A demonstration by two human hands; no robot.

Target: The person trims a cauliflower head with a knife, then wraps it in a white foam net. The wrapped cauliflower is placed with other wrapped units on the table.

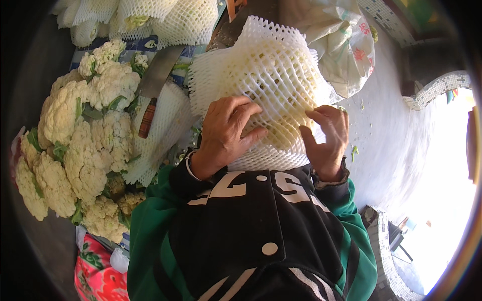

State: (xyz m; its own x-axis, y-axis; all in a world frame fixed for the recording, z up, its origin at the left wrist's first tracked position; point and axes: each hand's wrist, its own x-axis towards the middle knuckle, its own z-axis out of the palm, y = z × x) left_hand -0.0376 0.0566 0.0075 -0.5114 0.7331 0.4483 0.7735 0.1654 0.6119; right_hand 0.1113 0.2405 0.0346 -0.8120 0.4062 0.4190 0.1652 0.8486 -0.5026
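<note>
Right in front of me is a cauliflower in a white foam mesh sleeve (276,79), with one flap of mesh spread out at its left. My left hand (229,131) rests on the lower left of the sleeve, fingers bent and thumb apart. At the lower right side, my right hand (327,137) touches the mesh with its fingertips, thumb and forefinger apart. A cleaver (160,71) with a brown wooden handle lies to the left, partly over another foam mesh sleeve (165,120).
Bare cauliflower heads (86,131) are heaped at the left. Several sleeved ones (184,22) lie at the upper left. A whitish plastic sack (339,45) stands at the upper right. Leaf scraps (354,150) lie on the grey floor. Red floral fabric (99,271) is at the lower left.
</note>
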